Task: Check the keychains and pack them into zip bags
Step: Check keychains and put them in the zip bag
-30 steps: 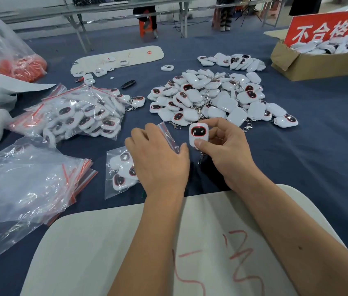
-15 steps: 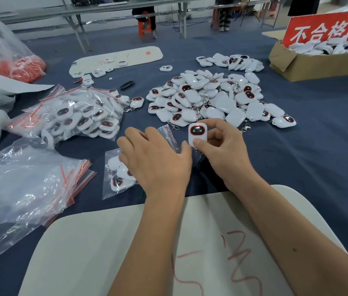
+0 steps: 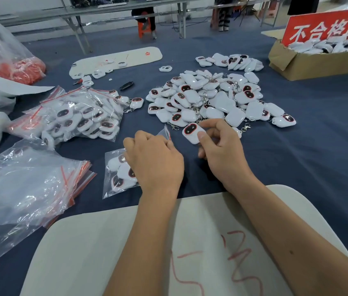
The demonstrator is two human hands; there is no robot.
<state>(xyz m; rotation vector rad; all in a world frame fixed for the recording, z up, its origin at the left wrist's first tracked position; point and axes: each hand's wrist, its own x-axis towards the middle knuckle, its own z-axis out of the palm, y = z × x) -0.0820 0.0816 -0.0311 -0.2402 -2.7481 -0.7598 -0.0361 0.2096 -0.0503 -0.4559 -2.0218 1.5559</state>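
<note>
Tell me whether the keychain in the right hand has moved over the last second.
Yes. The keychain in the right hand has tilted and edged up toward the loose pile.

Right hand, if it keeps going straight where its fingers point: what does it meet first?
Probably the loose pile of white keychains just beyond the right hand, which pinches a white keychain with a dark red-rimmed face. Depth is unclear.

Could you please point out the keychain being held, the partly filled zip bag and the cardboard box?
keychain (image 3: pixel 193 133), head view, white face.
zip bag (image 3: pixel 113 167), head view, clear front.
cardboard box (image 3: pixel 318 65), head view, front wall.
</note>
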